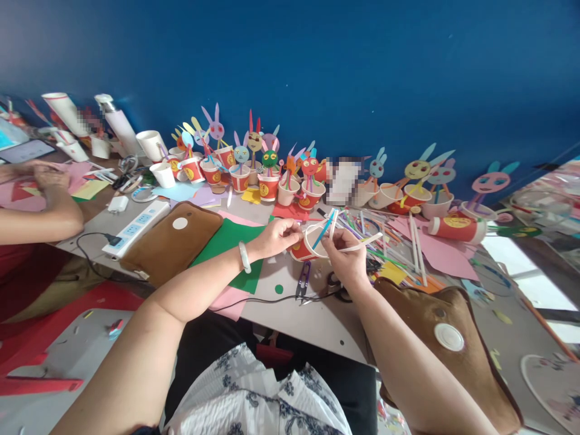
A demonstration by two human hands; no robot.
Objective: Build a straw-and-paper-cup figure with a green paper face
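Note:
A red-and-white paper cup (pixel 299 251) is tilted between my two hands above the table. My left hand (pixel 283 237), with a pale bangle on its wrist, pinches the cup's left rim. At the opposite rim, my right hand (pixel 348 257) is closed with thumb and fingers on a white paper strip (pixel 369 240), which sticks out to the right. A blue strip (pixel 323 231) stands inside the cup, and another pale strip rises beside it. My right fingers partly hide where the strips meet the cup. Just below lie purple-handled thread snips (pixel 303 279).
Cups with paper rabbit heads (pixel 269 181) line the blue wall. Loose strips (pixel 399 254) spread to the right. Brown hand warmers (pixel 181 241), green paper (pixel 231 248), a power strip (pixel 140 226) and a black cable (pixel 272 300) lie around. Another person's arm (pixel 40 211) is at left.

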